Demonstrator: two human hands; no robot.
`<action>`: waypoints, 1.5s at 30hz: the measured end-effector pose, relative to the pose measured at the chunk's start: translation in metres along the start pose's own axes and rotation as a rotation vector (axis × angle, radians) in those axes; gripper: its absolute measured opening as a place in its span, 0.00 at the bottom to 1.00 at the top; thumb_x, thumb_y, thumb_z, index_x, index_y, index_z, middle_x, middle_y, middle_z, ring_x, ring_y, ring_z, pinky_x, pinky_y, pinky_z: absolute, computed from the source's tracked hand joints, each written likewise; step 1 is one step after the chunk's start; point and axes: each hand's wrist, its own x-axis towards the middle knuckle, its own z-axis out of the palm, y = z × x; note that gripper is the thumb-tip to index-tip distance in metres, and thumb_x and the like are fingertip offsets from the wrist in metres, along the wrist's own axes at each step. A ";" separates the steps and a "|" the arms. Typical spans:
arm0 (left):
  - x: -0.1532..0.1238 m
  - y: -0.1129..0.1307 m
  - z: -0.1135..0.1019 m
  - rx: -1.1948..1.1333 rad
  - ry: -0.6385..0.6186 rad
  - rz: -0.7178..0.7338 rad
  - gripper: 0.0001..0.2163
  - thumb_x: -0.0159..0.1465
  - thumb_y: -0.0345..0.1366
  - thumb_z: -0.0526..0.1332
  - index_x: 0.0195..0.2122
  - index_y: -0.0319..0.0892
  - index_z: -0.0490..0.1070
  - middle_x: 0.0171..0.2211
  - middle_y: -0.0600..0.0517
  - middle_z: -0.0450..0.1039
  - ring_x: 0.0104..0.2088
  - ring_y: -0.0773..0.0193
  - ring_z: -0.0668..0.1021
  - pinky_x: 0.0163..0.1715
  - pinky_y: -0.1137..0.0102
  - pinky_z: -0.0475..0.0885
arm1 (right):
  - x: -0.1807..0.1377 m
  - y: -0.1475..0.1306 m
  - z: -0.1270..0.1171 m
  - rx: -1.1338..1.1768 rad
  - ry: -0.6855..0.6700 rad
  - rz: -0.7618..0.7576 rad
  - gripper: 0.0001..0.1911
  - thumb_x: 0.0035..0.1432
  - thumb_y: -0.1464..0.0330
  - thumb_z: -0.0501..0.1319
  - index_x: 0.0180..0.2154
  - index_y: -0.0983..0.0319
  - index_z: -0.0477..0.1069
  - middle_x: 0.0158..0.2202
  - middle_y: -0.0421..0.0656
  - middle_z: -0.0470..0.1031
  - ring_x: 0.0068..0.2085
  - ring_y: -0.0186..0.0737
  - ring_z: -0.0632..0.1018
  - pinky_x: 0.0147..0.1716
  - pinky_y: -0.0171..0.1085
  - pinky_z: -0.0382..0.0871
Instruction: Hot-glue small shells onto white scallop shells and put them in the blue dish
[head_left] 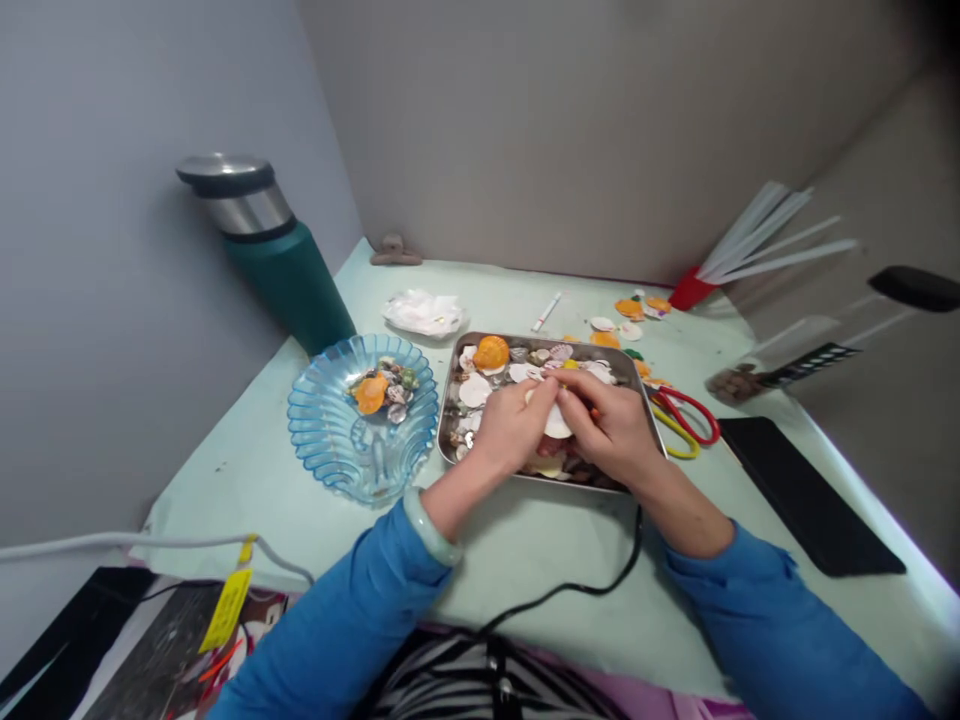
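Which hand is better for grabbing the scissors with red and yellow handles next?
Probably the right hand: the scissors lie close beside it, while the left hand is farther away, on its other side.

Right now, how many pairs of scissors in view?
1: the red-and-yellow-handled scissors, just right of the metal tray and right hand; blades not clearly visible. Others may be hidden.
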 end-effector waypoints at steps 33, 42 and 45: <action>-0.006 -0.003 0.002 -0.191 -0.109 -0.149 0.17 0.63 0.50 0.52 0.31 0.41 0.68 0.15 0.56 0.67 0.15 0.67 0.72 0.13 0.76 0.64 | -0.002 0.001 -0.003 0.101 -0.033 0.020 0.15 0.61 0.75 0.52 0.49 0.63 0.69 0.44 0.48 0.78 0.43 0.41 0.79 0.43 0.37 0.72; -0.005 0.001 0.003 -0.282 -0.170 -0.245 0.18 0.63 0.51 0.51 0.31 0.40 0.68 0.12 0.57 0.65 0.12 0.68 0.67 0.12 0.76 0.62 | 0.001 0.001 -0.006 0.147 -0.046 0.070 0.15 0.61 0.74 0.52 0.49 0.63 0.67 0.42 0.49 0.78 0.40 0.40 0.79 0.40 0.36 0.72; -0.003 0.003 0.002 -0.301 -0.177 -0.252 0.18 0.64 0.51 0.50 0.33 0.40 0.68 0.12 0.58 0.64 0.12 0.68 0.68 0.12 0.76 0.62 | 0.002 -0.002 -0.007 0.139 -0.066 0.138 0.13 0.61 0.72 0.53 0.48 0.63 0.66 0.32 0.45 0.78 0.29 0.38 0.78 0.31 0.35 0.70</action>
